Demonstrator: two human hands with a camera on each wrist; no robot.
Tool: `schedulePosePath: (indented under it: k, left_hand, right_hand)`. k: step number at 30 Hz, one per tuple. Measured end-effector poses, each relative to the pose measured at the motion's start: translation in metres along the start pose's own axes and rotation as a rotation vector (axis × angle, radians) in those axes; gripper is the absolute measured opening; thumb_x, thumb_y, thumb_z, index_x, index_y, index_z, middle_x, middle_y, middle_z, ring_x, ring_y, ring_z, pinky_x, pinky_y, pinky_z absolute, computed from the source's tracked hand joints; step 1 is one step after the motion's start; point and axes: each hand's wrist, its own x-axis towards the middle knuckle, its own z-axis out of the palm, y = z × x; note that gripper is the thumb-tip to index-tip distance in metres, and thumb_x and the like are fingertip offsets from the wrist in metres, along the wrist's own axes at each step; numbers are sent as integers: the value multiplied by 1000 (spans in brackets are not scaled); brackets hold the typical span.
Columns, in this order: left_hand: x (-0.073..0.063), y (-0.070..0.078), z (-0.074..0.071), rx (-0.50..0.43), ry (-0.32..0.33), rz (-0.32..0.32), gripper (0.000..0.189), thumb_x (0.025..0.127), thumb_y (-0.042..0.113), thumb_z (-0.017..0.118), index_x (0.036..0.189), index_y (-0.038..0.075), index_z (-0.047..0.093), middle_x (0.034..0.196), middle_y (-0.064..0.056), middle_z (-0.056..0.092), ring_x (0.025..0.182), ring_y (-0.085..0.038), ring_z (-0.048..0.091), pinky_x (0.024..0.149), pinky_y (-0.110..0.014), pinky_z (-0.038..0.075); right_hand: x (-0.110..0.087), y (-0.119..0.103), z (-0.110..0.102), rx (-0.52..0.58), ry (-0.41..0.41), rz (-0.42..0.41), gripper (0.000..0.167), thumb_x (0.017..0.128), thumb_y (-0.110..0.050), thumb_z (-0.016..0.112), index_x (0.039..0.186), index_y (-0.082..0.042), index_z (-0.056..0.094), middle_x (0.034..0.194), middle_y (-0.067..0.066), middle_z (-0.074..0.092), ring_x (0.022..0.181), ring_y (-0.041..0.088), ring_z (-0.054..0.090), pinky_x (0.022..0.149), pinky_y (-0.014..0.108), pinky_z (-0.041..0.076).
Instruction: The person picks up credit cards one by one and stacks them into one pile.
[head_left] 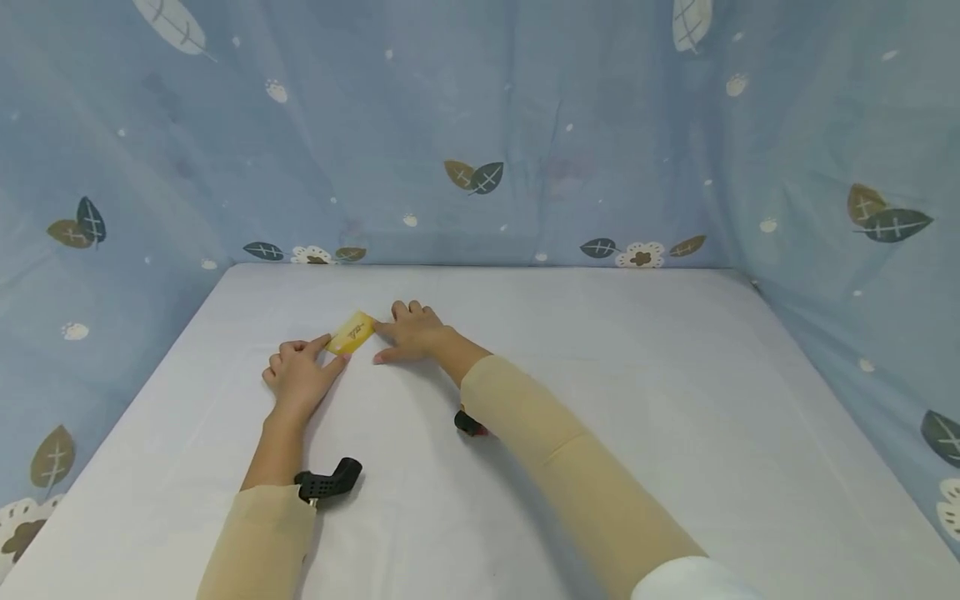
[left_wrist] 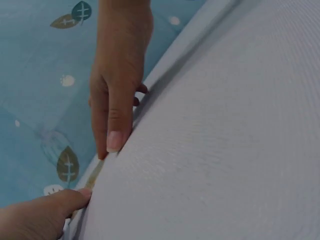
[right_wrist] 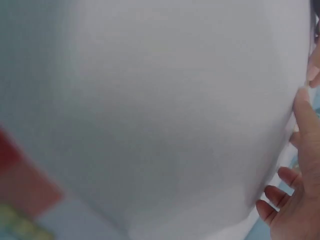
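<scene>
A small flat yellow card (head_left: 352,332) with darker printing lies slanted on the white table, left of centre toward the back. My left hand (head_left: 297,375) holds its near end at the edges between thumb and index finger. From the other side, my right hand (head_left: 415,332) reaches in with its index fingertip touching the far right corner, its thumb apart from the card. The left wrist view has the card (left_wrist: 93,175) nearly edge-on between the left thumb and the right hand (left_wrist: 117,85). In the right wrist view, the right hand (right_wrist: 305,185) appears at the right edge.
A white cloth covers the table (head_left: 637,400). Blue curtains (head_left: 480,108) printed with leaves enclose the back and both sides. Black wrist-worn devices sit under the left forearm (head_left: 330,479) and the right forearm (head_left: 470,423).
</scene>
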Motion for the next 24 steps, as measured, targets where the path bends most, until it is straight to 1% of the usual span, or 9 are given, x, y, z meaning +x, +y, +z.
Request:
schedulePosePath:
  k: [2, 6, 9, 12, 14, 19, 24]
  left_hand:
    - [-2, -2, -1, -13, -6, 13, 62, 91, 40, 56, 139, 4, 43, 130, -33, 31, 115, -49, 26, 90, -62, 16]
    - [-3, -6, -2, -30, 17, 29, 63, 88, 42, 61, 136, 5, 47, 131, -32, 33, 116, -49, 28, 91, -63, 16]
    - [-3, -7, -2, -42, 34, 24, 65, 85, 45, 64, 134, 5, 49, 131, -31, 35, 116, -48, 30, 92, -62, 16]
    - [-3, -9, -2, -58, 30, 17, 65, 84, 46, 66, 132, 5, 51, 132, -31, 36, 117, -49, 30, 93, -62, 15]
    - [-3, -9, -4, -65, 19, 18, 64, 84, 45, 65, 132, 5, 51, 133, -32, 35, 117, -50, 30, 93, -63, 15]
    - [-4, -6, -8, -61, -30, 23, 61, 86, 43, 64, 134, 9, 48, 134, -33, 31, 116, -50, 27, 92, -64, 15]
    - [-6, -3, -11, -69, -88, 21, 61, 85, 41, 66, 135, 11, 47, 134, -34, 30, 116, -50, 26, 93, -63, 14]
  right_hand:
    - [-1, -2, 0, -2, -3, -5, 72, 86, -70, 37, 149, -40, 19, 145, 4, 26, 125, 21, 32, 104, 38, 30]
    - [-3, -1, -1, 3, 8, -12, 68, 87, -67, 40, 148, -39, 26, 142, 3, 29, 123, 20, 33, 103, 37, 31]
    - [-4, 1, -1, 20, 22, -27, 65, 88, -65, 42, 146, -37, 33, 139, 2, 34, 119, 18, 36, 100, 35, 34]
    - [-4, 4, -1, 31, 29, -39, 61, 89, -63, 43, 143, -37, 39, 138, 1, 37, 117, 17, 38, 96, 32, 37]
    - [-4, 6, -1, 49, 33, -46, 59, 89, -62, 45, 141, -36, 42, 138, 2, 38, 116, 17, 39, 95, 31, 38]
    - [-6, 11, -3, 171, 45, -46, 57, 88, -55, 56, 139, -31, 47, 140, 3, 39, 121, 19, 39, 99, 33, 37]
    - [-9, 15, -3, 235, 47, -22, 61, 87, -52, 60, 141, -29, 45, 140, 3, 37, 122, 20, 40, 100, 34, 37]
